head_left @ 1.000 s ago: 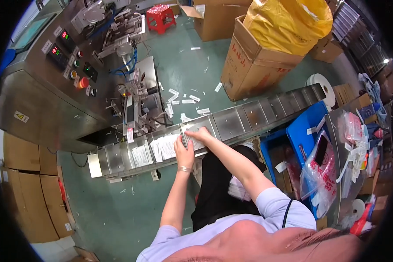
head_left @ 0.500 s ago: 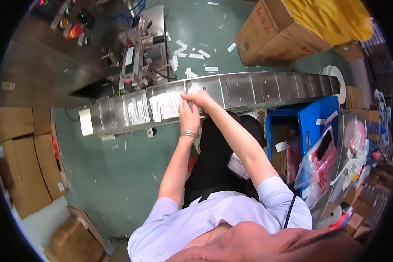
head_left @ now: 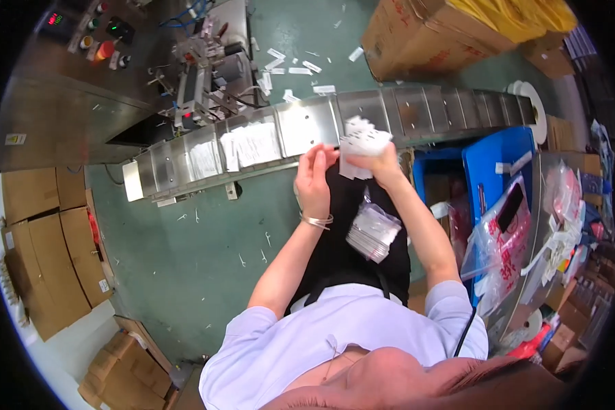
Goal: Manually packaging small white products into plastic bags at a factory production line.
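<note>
A fanned stack of white paper slips is gripped in my right hand, over the near edge of the metal conveyor. My left hand hovers just left of the stack, fingers loosely bent and apart, with nothing visible in them. Further left, upright rows of white slips fill neighbouring conveyor compartments. A clear plastic bag of stacked packets rests on my lap.
Beyond the conveyor stand a machine and a cardboard box with a yellow liner. Loose slips litter the floor. On my right are a blue bin, plastic bags and a dark phone.
Both hands have moved apart and rightward from the conveyor's row of slips. The right hand now carries a fanned stack, and the bag on my lap shows more fully.
</note>
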### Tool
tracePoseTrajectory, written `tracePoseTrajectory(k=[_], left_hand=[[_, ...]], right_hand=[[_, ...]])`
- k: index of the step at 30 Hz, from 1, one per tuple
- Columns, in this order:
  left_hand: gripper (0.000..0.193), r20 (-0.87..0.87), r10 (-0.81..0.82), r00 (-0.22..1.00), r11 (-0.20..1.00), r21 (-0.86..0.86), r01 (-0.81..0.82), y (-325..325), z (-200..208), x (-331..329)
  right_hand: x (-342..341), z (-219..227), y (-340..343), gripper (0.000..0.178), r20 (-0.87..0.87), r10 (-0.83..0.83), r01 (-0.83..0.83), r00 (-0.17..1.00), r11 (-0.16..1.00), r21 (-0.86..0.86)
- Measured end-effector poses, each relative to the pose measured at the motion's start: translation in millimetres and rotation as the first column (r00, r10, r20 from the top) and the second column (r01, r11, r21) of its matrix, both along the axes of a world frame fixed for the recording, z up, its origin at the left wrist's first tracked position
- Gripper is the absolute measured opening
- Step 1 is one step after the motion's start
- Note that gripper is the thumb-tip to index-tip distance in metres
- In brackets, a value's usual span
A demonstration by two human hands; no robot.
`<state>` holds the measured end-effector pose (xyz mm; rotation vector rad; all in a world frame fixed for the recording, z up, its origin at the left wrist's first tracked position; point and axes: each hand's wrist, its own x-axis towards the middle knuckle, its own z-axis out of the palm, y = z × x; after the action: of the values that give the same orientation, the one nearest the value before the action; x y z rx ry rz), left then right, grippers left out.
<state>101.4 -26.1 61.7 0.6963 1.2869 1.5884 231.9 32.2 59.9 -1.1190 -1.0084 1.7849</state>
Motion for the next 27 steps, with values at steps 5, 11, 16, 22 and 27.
tracePoseTrajectory(k=[5,11,16,22,27], left_hand=[[0.026,0.13,-0.494,0.86,0.869,0.057,0.491,5,0,60],[0.031,0.233,-0.533,0.814,0.822,-0.087,0.563,-12,-23,96],[0.035,0.214,-0.593,0.776,0.79,-0.028,0.612,-9,-14,96],[0.034,0.185,-0.392,0.901,0.918,0.148,0.369,-22,-5,110],[0.034,-0.333,-0.438,0.835,0.877,0.048,0.479,-24,-10,105]], right_hand=[[69,-6,-65,0.051,0.366,-0.116,-0.007,0.923,0.948,0.318],[89,-46,-94,0.071,0.421,-0.263,-0.052,0.868,0.795,0.604],[89,-40,-98,0.072,0.506,-0.355,-0.104,0.786,0.731,0.674],[86,-56,-101,0.063,0.332,-0.21,0.052,0.919,0.903,0.427],[80,-67,-97,0.057,0.416,-0.381,0.018,0.826,0.755,0.656]])
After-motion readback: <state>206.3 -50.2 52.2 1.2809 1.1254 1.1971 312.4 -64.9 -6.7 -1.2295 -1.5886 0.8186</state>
